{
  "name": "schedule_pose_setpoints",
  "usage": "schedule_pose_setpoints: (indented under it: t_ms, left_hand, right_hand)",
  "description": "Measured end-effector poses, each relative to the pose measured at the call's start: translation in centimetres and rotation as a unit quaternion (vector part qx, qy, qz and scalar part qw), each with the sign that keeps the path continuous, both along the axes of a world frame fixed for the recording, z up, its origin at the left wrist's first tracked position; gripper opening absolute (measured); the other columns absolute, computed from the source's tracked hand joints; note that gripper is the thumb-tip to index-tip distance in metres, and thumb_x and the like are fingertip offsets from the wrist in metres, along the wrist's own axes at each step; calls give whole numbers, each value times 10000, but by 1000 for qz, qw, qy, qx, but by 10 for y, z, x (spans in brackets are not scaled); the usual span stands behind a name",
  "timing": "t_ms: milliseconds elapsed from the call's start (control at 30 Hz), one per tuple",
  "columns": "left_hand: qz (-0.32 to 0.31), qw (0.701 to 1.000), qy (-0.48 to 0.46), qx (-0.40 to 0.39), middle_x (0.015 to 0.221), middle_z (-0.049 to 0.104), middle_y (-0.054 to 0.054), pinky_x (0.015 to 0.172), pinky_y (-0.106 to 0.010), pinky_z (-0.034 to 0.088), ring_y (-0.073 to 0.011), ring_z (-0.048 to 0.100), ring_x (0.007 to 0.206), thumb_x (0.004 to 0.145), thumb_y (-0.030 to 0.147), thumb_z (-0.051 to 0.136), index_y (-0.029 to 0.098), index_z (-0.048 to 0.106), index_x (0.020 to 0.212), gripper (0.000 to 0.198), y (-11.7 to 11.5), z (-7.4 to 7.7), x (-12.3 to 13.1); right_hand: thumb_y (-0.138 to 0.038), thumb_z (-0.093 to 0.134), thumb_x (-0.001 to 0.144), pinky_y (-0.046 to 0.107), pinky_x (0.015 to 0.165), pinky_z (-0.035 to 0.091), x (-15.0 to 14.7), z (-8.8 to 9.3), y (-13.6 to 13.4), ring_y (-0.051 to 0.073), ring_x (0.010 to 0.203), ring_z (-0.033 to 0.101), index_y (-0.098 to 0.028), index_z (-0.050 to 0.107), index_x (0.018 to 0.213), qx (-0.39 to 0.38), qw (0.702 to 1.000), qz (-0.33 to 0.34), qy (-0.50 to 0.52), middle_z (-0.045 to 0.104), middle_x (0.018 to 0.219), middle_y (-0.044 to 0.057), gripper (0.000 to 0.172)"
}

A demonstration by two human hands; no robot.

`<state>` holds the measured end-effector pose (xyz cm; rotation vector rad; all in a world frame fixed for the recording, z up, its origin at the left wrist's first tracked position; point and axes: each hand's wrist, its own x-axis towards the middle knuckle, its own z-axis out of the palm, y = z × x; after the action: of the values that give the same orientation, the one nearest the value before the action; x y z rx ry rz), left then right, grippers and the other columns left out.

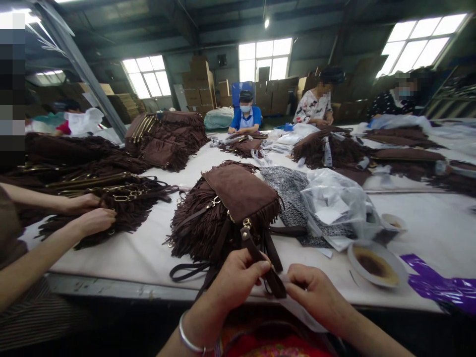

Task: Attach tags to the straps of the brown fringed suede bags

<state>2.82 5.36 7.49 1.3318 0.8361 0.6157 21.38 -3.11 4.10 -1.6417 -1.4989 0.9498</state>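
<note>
Pale windows [265, 54] are glowing in the far wall, and below them a white-covered table [401, 206] is stretching left to right, its metal near edge [141, 293] showing. From my distant seat I am seeing a co-worker's hands [97, 220] at near left, touching a dark fringed pile [136, 215]. White surface is running between that pile and the fringed brown bag [243, 186], which is sitting at the centre, close to the edge. My left hand [238, 275] is gripping the bag's strap [255, 250] at the near edge, thumb and fingers clamped on it. Just to its right, my right hand [316, 292] is holding its fingertips together by the strap's lower end; a thin white sheet [303, 315] is hanging there, and I cannot tell which they are pinching. Grey tweed cloth [286, 193] and clear plastic [334, 193] are crowding the bag's right side, narrowing sideways room. Farther right, a white bowl [400, 275] is standing near the edge, and purple plastic [439, 285] is spilling over it.
</note>
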Motion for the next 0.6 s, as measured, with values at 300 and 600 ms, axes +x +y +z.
schedule_pose_setpoints:
  t_ms: [300, 600]
  left_hand:
    - [81, 997, -10, 11, 710, 648, -35, 539, -226, 449, -122, 553, 597, 735, 309, 723, 121, 678, 792, 201, -3, -2, 10]
    - [18, 999, 27, -30, 654, 666, -48, 548, -235, 416, -122, 535, 568, 712, 255, 716, 99, 717, 735, 158, -20, -13, 17]
  right_hand:
    - [-361, 648, 764, 263, 600, 411, 4, -1, -7, 161, 623, 534, -204, 592, 585, -34, 997, -6, 64, 564, 628, -12, 245]
    - [-370, 631, 822, 282, 710, 447, 13, -3, -22, 193, 764, 595, -227, 719, 753, -47, 994, 26, 95, 651, 787, 24, 182]
